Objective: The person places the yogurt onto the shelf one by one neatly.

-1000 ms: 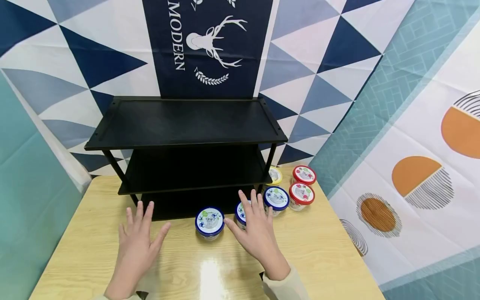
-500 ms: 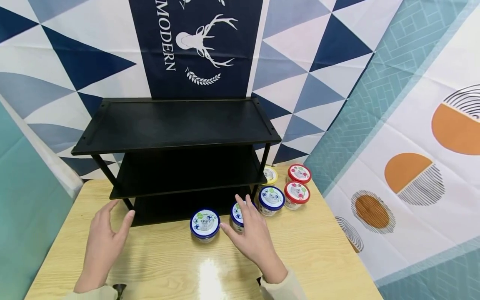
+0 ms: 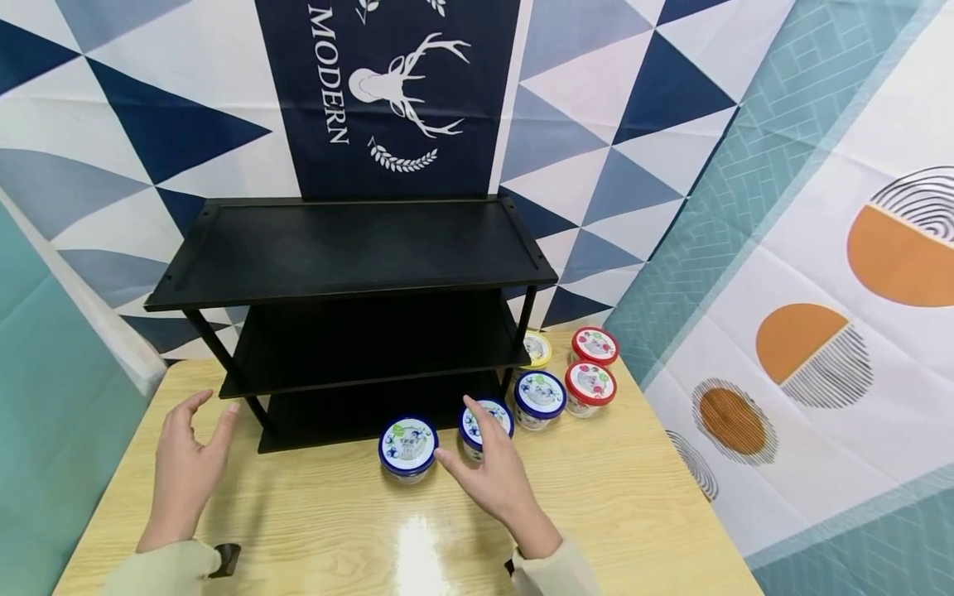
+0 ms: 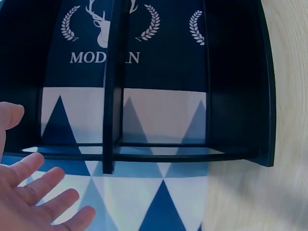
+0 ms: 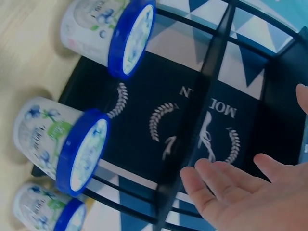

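Observation:
My left hand (image 3: 182, 468) hovers over the table's left side, near the front left corner of a black three-tier shelf (image 3: 350, 248). Its fingers are apart and hold nothing. The right hand (image 3: 495, 480) is held above the table with relaxed fingers. It overlaps part of a blue-lidded tub (image 3: 495, 414) in the head view. Left of that hand, another blue-lidded tub (image 3: 407, 445) stands at the shelf's front edge. In the right wrist view the right hand (image 5: 255, 192) shows in front of the shelf, apart from the blue-lidded tubs (image 5: 41, 134), and holds nothing.
A third blue-lidded tub (image 3: 540, 397), two red-lidded tubs (image 3: 591, 385) and a yellow-lidded tub (image 3: 537, 349) stand by the shelf's right side. The shelf's posts and tiers rise in front of both hands. Patterned cloth (image 3: 581, 165) hangs behind the wooden table (image 3: 335, 513).
The left hand has moved left, away from the shelf's front. The right hand stays by the blue-lidded tubs, its fingers less spread. The head view has shifted slightly. The tubs stand as before.

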A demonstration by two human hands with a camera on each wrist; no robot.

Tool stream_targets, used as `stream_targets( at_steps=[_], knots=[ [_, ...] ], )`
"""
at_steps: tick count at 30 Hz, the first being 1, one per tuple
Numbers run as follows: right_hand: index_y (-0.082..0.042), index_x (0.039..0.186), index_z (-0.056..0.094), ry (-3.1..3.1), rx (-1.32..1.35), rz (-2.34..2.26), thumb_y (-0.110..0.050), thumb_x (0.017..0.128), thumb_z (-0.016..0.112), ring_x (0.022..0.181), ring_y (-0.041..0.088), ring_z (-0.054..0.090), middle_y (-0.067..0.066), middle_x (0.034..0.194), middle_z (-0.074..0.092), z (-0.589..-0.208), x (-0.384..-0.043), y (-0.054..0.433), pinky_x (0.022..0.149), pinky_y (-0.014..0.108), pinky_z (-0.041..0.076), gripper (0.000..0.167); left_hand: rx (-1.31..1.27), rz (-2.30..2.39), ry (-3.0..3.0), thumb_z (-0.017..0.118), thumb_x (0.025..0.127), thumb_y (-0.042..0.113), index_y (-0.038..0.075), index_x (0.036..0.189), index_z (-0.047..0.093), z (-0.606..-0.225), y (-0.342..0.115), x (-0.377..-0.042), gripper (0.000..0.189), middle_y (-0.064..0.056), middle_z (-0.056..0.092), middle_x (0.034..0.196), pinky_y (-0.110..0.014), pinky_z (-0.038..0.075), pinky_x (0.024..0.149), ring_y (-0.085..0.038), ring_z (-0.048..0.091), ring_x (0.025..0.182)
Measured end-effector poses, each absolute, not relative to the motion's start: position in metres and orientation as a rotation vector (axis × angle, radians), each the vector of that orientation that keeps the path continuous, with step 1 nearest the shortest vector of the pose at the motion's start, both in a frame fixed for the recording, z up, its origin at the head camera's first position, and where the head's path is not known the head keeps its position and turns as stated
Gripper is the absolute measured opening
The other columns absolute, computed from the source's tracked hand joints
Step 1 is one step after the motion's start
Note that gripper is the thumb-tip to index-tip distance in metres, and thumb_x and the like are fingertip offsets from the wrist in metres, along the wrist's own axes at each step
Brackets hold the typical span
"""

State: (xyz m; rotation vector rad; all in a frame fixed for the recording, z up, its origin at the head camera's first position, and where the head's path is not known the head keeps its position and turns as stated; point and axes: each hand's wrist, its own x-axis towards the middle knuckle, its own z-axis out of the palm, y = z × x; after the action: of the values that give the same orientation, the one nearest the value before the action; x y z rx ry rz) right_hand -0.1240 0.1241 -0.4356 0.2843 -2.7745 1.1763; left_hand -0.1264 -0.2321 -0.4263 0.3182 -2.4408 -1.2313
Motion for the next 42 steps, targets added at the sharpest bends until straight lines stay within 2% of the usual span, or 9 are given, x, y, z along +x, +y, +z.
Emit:
stream_targets(
  at_steps=[6,10,14,22,30,38,42],
  knots=[
    [-0.028,0.145,0.033,-2.767,0.226,1.311,-0.050,0.080,0.067,0.135,0.032,0.036,0.008,0.148,0.038,-0.448,-0.126,0.121,0.105,0.056,0.033,0.076,0.365,-1.356,-2.374,0.048,0.096,0.035,0.002,0.142,0.034,-0.427,-0.239,-0.137,0.058,-0.022,0.034,0.145,-0.053,0.027,0.104,-0.038,0.029,0.134],
    [-0.023,0.144,0.035,-2.768,0.209,1.380,-0.048,0.079,0.069,0.135,0.032,0.036,0.008,0.148,0.038,-0.461,-0.126,0.120,0.107,0.054,0.031,0.077,0.429,-1.384,-2.319,0.050,0.095,0.033,0.003,0.140,0.037,-0.426,-0.245,-0.147,0.056,-0.019,0.037,0.144,-0.049,0.029,0.105,-0.034,0.032,0.134],
    [-0.016,0.143,0.036,-2.738,0.250,1.501,-0.046,0.080,0.070,0.131,0.032,0.041,0.012,0.144,0.042,-0.478,-0.127,0.120,0.105,0.052,0.034,0.078,0.484,-1.418,-2.294,0.051,0.094,0.034,0.007,0.140,0.038,-0.422,-0.250,-0.154,0.055,-0.014,0.038,0.144,-0.045,0.029,0.106,-0.030,0.034,0.135],
    [-0.013,0.144,0.033,-2.719,0.285,1.644,-0.039,0.081,0.071,0.128,0.035,0.043,0.016,0.143,0.042,-0.503,-0.131,0.119,0.096,0.054,0.042,0.078,0.486,-1.419,-2.273,0.051,0.094,0.035,0.008,0.140,0.038,-0.409,-0.257,-0.166,0.056,-0.016,0.040,0.143,-0.043,0.030,0.108,-0.030,0.036,0.134],
    [-0.003,0.143,0.031,-2.728,0.260,1.659,-0.038,0.078,0.073,0.122,0.042,0.045,0.023,0.139,0.043,-0.520,-0.133,0.119,0.097,0.056,0.041,0.085,0.538,-1.481,-2.260,0.050,0.093,0.040,0.014,0.141,0.036,-0.402,-0.262,-0.183,0.056,-0.012,0.036,0.146,-0.040,0.027,0.111,-0.024,0.033,0.136],
    [-0.005,0.144,0.030,-2.739,0.218,1.698,-0.036,0.075,0.076,0.121,0.045,0.045,0.025,0.140,0.041,-0.533,-0.134,0.119,0.098,0.058,0.039,0.089,0.555,-1.476,-2.215,0.053,0.092,0.038,0.020,0.138,0.040,-0.395,-0.263,-0.197,0.051,-0.008,0.040,0.142,-0.029,0.031,0.104,-0.021,0.038,0.131],
    [-0.005,0.145,0.028,-2.751,0.203,1.721,-0.035,0.074,0.078,0.122,0.044,0.045,0.027,0.139,0.041,-0.540,-0.136,0.117,0.099,0.056,0.039,0.092,0.545,-1.471,-2.223,0.052,0.092,0.039,0.021,0.137,0.039,-0.392,-0.262,-0.201,0.050,-0.007,0.041,0.142,-0.032,0.032,0.105,-0.021,0.038,0.132]
  ],
)
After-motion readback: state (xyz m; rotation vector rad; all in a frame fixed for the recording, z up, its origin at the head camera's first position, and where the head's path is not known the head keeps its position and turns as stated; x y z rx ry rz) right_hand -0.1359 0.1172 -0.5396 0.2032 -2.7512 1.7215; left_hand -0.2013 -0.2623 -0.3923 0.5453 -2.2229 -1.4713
